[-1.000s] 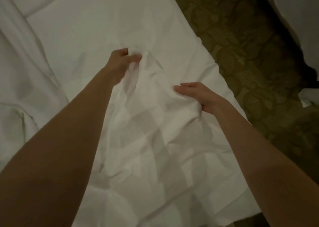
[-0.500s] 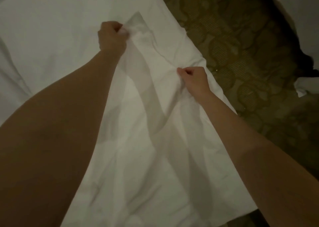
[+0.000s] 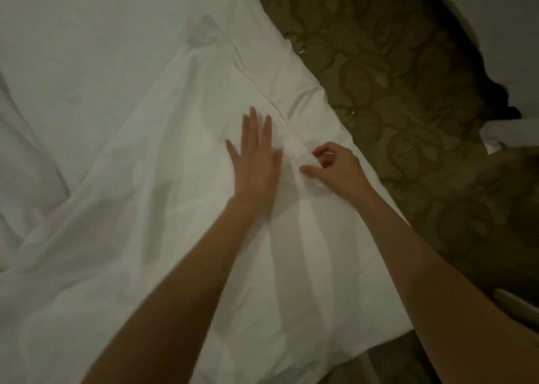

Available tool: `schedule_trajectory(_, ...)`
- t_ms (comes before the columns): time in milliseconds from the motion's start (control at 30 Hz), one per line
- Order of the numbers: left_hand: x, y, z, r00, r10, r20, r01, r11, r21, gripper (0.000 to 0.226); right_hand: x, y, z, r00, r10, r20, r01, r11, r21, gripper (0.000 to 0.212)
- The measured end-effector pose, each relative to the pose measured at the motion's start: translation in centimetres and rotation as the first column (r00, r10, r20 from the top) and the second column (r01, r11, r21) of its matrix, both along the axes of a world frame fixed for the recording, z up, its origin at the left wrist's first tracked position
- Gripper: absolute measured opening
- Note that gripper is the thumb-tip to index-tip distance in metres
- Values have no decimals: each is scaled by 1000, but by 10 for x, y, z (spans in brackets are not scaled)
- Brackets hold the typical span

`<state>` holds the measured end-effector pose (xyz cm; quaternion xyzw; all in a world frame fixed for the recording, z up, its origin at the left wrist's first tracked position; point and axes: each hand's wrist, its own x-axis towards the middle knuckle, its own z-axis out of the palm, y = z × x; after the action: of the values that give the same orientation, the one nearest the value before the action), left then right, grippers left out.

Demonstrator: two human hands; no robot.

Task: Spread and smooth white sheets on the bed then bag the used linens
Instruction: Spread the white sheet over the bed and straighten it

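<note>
The white sheet (image 3: 122, 179) is spread over the bed, wrinkled, its edge lying along the patterned carpet (image 3: 408, 106). It is pressed flat by the left hand (image 3: 256, 161), fingers straight and spread. Just beside, a raised fold is pinched by the right hand (image 3: 335, 167) with curled fingers and thumb

A white sheet (image 3: 131, 156) covers the bed, creased toward the left. The left hand (image 3: 256, 161) lies flat on it, fingers straight, just beside a raised seam. The right hand (image 3: 335, 170), fingers curled (blurred), pinches the fabric near the bed's right edge. Patterned carpet (image 3: 408, 97) lies beyond.
</note>
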<state>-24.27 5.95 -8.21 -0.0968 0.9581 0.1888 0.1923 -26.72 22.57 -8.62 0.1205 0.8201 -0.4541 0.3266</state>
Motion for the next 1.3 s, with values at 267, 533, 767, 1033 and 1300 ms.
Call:
schedule_trajectory(267,108,40,-8,992,-76,97,89,986,-138,67,93,76,-8,986,-143,-85,153,981,123,16)
schedule_trajectory(533,172,95,-10,978,-94,185,108,992,-69,73,130,101,-13,980,-10,-198,56,972,228,31)
schedule_trajectory(767,189,146,-4,977,-78,197,82,997,-13,68,131,142,4,946,51,-320,23,974,225,35)
schedule_trajectory(1033,207,155,6,971,-45,235,55,998,-37,69,144,166,-11,963,247,-105,-172,868,466,34)
schedule_trajectory(1300,253,113,29,956,142,257,-144,990,-14,60,164,76,24,826,429,-365,-262,866,426,49)
